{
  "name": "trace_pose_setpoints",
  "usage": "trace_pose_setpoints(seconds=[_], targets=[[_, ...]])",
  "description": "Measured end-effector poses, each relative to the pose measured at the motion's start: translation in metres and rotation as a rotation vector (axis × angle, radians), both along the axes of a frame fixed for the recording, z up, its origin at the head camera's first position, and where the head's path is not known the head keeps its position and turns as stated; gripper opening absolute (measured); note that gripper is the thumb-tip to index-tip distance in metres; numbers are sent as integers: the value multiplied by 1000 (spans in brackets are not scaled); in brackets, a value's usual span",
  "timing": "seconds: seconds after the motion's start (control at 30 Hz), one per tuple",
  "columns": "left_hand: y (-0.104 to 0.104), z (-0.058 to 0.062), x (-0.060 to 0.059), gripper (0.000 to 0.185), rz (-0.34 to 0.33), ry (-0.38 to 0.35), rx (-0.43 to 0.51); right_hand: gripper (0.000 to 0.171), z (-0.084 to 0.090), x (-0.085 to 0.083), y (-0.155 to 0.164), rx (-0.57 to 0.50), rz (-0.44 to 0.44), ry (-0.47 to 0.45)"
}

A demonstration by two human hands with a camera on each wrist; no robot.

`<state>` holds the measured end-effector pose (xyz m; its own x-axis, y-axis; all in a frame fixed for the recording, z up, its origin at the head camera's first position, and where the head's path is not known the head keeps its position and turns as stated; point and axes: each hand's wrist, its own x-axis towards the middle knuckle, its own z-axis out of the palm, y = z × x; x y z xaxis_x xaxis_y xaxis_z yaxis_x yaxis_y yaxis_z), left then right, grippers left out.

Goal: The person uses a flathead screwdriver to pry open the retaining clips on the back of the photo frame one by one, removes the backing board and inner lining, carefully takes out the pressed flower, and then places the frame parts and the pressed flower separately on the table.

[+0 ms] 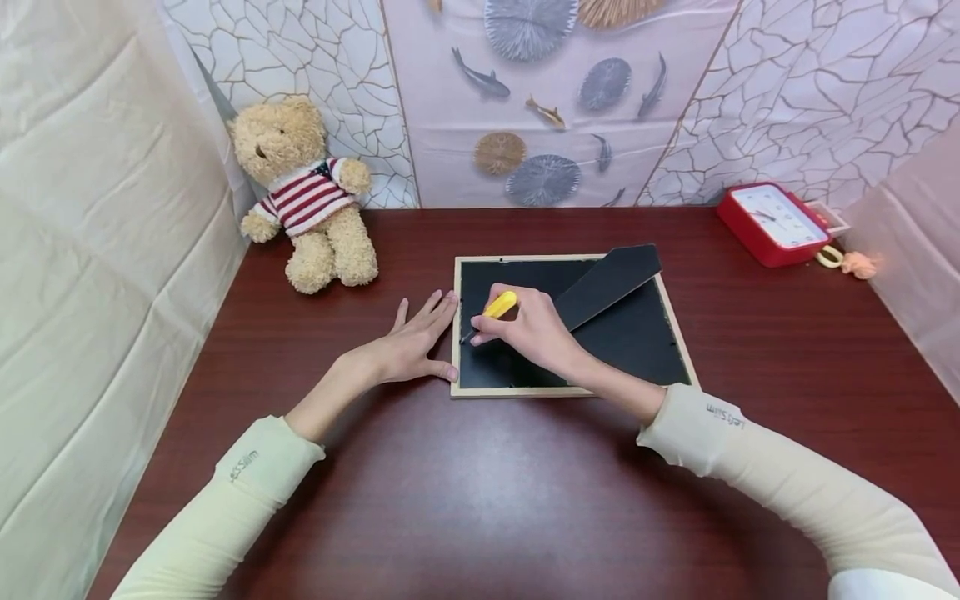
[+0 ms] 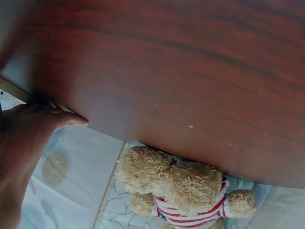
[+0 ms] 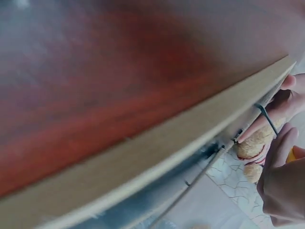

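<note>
A picture frame lies face down on the dark red table, its black backing up and a black stand flap raised. My right hand grips a yellow-handled screwdriver, its tip at the frame's left inner edge. In the right wrist view the screwdriver's metal shaft meets the wooden frame edge. My left hand lies flat on the table with straight fingers, touching the frame's left side. The left wrist view shows that hand on the wood.
A teddy bear in a striped sweater sits at the back left, also seen as the teddy bear in the left wrist view. A red clock lies at the back right. Cloth walls close in both sides.
</note>
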<state>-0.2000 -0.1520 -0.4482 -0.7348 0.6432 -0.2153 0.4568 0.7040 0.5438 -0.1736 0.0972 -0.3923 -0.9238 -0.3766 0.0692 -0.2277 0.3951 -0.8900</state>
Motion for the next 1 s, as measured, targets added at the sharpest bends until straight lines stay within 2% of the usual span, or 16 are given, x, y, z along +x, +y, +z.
trace_pose_setpoints(seconds=[0.1,0.17,0.23,0.37,0.43,0.67,0.87,1.0], targets=[[-2,-2,-1,121,-3,5,12,17,3,-1,-2,34,25,36],[-4,-4,-3,121,-7,8,14,17,2,-2,0,35,9,15],[-4,-7,-4,122,-14,12,11,17,1,-3,4,-15,-12,-59],[-3,-8,-4,123,-26,18,5,16,-3,-5,9,-222,-33,-247],[-3,-7,-4,123,-25,16,9,15,-4,-5,9,-253,-28,-265],[-1,-2,-2,121,-21,14,-6,18,7,-2,-5,48,22,3],[1,-1,0,121,-15,25,-20,20,17,-7,-17,145,61,52],[1,-3,0,120,-9,30,-20,18,21,-10,-23,205,91,116]])
